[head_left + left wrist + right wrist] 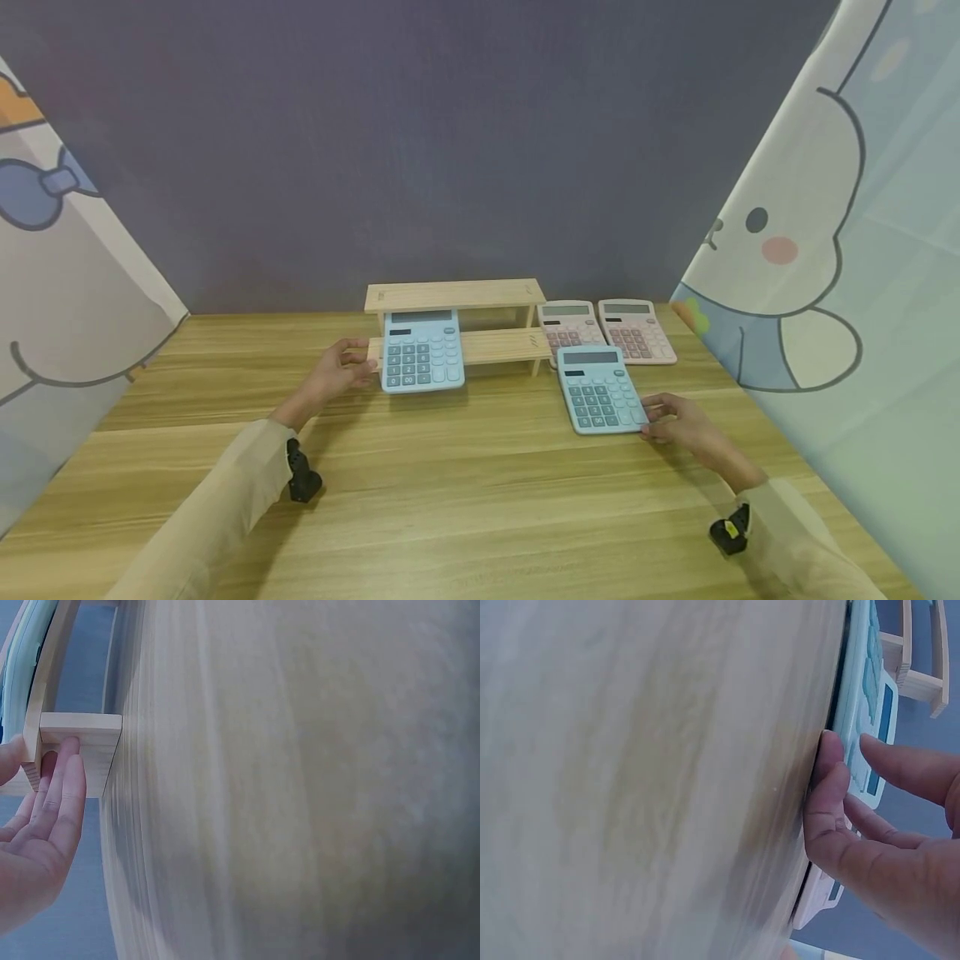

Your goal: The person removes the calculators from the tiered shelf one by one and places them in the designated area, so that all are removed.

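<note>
My left hand (335, 375) is at the left end of a small two-tier wooden rack (453, 294), thumb above the lower board and fingers under it, as the left wrist view shows. On that lower board leans a light blue calculator (422, 354), screen end up under the top board. Farther right, my right hand (684, 427) pinches the lower right corner of a second blue calculator (600, 396). In the right wrist view its thumb is over the calculator's (853, 690) face, with curled fingers at the edge near the table.
Two pink calculators (637, 333) lie side by side at the back right, the left one partly covered by the second blue calculator. A dark wall (450, 150) stands behind the wood-grain table (450, 500). Printed cartoon cloths (825, 250) hang at both sides.
</note>
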Available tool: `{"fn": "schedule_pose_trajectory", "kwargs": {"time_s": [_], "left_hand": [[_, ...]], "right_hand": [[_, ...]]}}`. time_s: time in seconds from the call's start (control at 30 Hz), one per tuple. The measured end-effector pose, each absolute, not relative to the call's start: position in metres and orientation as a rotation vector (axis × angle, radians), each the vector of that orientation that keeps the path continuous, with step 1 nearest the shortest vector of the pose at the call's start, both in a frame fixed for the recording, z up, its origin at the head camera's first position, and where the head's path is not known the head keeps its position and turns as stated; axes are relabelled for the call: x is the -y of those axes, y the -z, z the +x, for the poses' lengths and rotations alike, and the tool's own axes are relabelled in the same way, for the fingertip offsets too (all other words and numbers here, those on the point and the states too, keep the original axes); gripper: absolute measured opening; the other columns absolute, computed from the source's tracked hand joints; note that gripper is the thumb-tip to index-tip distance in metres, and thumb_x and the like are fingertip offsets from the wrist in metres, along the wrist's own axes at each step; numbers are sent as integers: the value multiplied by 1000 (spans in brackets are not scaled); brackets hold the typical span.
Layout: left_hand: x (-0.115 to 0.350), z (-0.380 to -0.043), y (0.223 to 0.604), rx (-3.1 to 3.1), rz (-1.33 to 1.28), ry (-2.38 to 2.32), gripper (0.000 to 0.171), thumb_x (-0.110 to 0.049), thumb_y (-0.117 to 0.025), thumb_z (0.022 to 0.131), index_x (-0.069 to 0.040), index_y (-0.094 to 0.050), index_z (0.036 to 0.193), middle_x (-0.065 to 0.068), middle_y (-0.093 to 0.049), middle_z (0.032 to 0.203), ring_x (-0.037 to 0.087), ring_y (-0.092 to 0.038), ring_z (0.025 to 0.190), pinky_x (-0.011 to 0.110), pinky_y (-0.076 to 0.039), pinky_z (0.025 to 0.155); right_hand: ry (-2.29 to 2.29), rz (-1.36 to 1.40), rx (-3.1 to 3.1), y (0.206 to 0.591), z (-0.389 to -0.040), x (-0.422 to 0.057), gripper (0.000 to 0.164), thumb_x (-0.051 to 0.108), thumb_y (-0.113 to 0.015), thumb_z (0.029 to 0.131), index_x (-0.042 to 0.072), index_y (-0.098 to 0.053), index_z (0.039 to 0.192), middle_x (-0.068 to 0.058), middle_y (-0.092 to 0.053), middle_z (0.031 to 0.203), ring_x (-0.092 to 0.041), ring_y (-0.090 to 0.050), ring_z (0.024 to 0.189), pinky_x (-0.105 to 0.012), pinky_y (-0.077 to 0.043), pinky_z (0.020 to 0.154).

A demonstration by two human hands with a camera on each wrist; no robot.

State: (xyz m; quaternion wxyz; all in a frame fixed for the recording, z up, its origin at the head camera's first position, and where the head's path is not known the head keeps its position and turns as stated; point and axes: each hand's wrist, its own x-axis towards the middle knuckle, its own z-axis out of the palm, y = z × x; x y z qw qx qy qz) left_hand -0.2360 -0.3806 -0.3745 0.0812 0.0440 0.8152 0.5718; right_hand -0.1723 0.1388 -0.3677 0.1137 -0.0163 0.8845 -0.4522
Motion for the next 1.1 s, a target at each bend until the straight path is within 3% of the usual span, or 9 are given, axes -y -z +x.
{"fn": "schedule_pose_trajectory", "kwargs": {"time_s": [0.37,0.63,1.1], "left_hand": [[381,-235,376,-2432,143,-1730,54,-10,-51,93,6,-25,137,32,-41,125,31,-60,99,39,-54,87],[380,-234,374,-2442,117,-1705,55,-13,-51,94,4,-24,138,31,-38,128,37,-53,109,41,-52,90],[380,-234,374,-2455,114,-1699,53,-12,-51,94,5,-25,138,30,-40,126,31,-58,102,42,-53,88]], "right_hand": [[1343,-154,-2565,352,-177,-144,53,-2,-54,83,-19,-30,127,-29,-51,104,-19,-61,80,-34,-56,72],[1330,-172,-2600,340,-182,-137,51,8,-54,90,-16,-31,130,-32,-47,116,-8,-59,85,-38,-54,80],[1429,-238,-2576,346,-191,-109,46,5,-54,89,-15,-38,127,-33,-50,115,-15,-61,89,-32,-54,76]]}}
